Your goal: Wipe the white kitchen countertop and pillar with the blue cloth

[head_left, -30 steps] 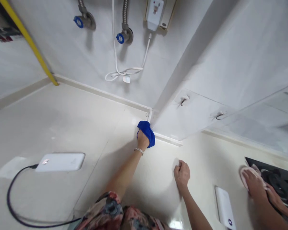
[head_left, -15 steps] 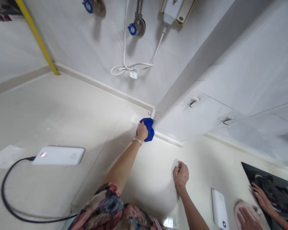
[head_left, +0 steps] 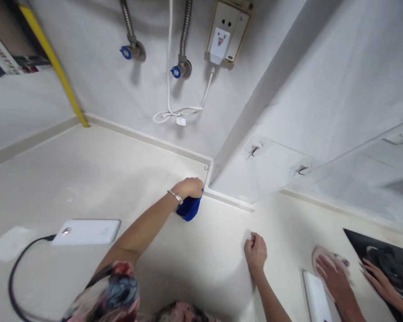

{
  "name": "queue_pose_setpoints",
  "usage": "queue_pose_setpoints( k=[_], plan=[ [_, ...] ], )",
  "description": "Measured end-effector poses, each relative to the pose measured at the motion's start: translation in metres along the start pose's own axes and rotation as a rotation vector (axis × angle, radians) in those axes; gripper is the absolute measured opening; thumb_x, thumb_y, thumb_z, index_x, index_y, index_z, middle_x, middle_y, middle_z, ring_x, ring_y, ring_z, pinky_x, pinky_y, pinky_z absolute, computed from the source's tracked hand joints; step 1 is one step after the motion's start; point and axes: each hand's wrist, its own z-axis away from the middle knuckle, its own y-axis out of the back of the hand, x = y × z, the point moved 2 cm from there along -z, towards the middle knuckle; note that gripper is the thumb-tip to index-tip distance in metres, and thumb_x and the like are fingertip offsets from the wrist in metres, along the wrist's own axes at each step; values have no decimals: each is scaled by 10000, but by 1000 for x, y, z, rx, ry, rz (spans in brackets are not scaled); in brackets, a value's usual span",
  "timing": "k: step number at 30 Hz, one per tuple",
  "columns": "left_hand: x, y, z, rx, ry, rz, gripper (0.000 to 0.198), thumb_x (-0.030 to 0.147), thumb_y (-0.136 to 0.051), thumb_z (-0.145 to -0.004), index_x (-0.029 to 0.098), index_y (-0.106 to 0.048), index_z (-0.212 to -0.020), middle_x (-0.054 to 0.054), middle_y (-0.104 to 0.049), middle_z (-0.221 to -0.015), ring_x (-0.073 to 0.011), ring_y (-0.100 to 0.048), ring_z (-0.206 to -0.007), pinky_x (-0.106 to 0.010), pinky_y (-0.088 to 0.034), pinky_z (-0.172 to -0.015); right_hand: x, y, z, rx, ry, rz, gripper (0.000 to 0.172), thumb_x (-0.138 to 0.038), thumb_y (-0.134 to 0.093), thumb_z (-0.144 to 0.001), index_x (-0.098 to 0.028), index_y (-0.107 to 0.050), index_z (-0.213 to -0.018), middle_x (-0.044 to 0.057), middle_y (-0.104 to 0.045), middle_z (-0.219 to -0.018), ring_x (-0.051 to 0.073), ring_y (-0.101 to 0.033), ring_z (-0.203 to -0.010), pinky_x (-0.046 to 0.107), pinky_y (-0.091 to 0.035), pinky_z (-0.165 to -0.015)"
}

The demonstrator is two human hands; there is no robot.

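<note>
My left hand (head_left: 191, 188), with a silver bracelet at the wrist, is closed on a blue cloth (head_left: 190, 208) by the inner corner of the wall ledge. The cloth hangs bunched beneath the fingers, over the cream countertop (head_left: 218, 237). A small metal hook (head_left: 206, 168) lies in the corner just beyond the hand. My right hand (head_left: 256, 251) rests on the countertop in a loose fist, and nothing shows in it.
A white power bank (head_left: 87, 232) with a black cable lies at left, another white power bank (head_left: 315, 295) at right. Another person's hand (head_left: 332, 273) presses a pale cloth (head_left: 342, 261); their other hand touches a black glossy panel (head_left: 386, 264). A white cord (head_left: 169, 67) hangs from the wall.
My left hand has drawn back from the corner to the left, turning and lifting the blue cloth. The other person's pale cloth has moved up and left. The view has tilted upward.
</note>
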Motion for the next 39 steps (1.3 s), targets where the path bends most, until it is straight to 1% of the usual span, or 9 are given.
queue_pose_setpoints(
  k=[3, 6, 9, 14, 17, 21, 27, 32, 39],
  plan=[
    [0, 21, -27, -67, 6, -51, 149, 313, -693, -775, 234, -816, -805, -83, -774, -788, -266, -739, -853, -317, -545, -782, -3, 2, 0, -7, -10, -3, 311, -235, -421, -877, -165, -637, -1089, 58, -612, -846, 245, -571, -812, 390, -472, -829],
    [-1, 29, -58, 12, 64, -104, 328, 285, -556, -903, 244, -811, -1105, -101, -799, -1060, -274, -714, -1085, -340, -528, -926, -6, 2, 1, -10, -23, -1, 311, -234, -422, -885, -168, -635, -1102, 60, -618, -857, 245, -575, -821, 389, -474, -831],
    [-4, 11, -80, 53, 104, -132, 381, 282, -533, -941, 249, -764, -1242, -118, -754, -1244, -284, -674, -1193, -364, -520, -987, -6, 2, 2, -4, -31, -16, 307, -234, -427, -893, -171, -632, -1113, 63, -627, -872, 246, -586, -835, 389, -482, -838],
    [-10, -36, -106, 59, 121, -148, 414, 364, -541, -987, 285, -671, -1372, -109, -672, -1364, -268, -681, -1174, -359, -526, -987, -6, 3, 3, -19, -28, -27, 310, -210, -421, -890, -167, -625, -1118, 61, -624, -876, 238, -585, -825, 386, -493, -831],
    [-12, -49, -120, 69, 137, -154, 400, 381, -524, -1006, 274, -660, -1366, -132, -646, -1366, -293, -694, -1142, -388, -529, -967, -6, 5, 4, -35, -51, -23, 307, -217, -425, -900, -171, -624, -1129, 64, -628, -890, 238, -591, -835, 389, -500, -833],
    [-16, -54, -130, 81, 127, -142, 357, 398, -488, -1034, 239, -714, -1260, -152, -660, -1320, -304, -704, -1113, -401, -528, -940, -6, 7, 5, -46, -69, -15, 304, -232, -429, -901, -177, -622, -1129, 64, -630, -890, 243, -597, -840, 399, -507, -835],
    [-16, -43, -130, 163, 98, -103, 373, 387, -429, -1071, 270, -724, -1267, -110, -678, -1351, -264, -696, -1124, -357, -521, -915, -8, 9, 5, -69, -90, 1, 316, -252, -425, -898, -179, -617, -1138, 75, -639, -898, 255, -607, -853, 418, -508, -855],
    [1, -30, -143, 298, 4, -4, 367, 386, -434, -1078, 278, -738, -1253, -69, -705, -1336, -217, -668, -1161, -301, -507, -929, -9, 9, 5, -64, -91, 4, 311, -249, -430, -899, -180, -614, -1139, 70, -635, -901, 254, -607, -860, 415, -507, -853],
    [11, -37, -157, 241, 24, 4, 339, 387, -506, -1040, 275, -739, -1260, -82, -746, -1266, -270, -684, -1120, -336, -512, -881, -11, 9, 5, -70, -101, 16, 301, -244, -420, -909, -187, -613, -1133, 71, -632, -902, 250, -597, -852, 405, -505, -817]
  ],
)
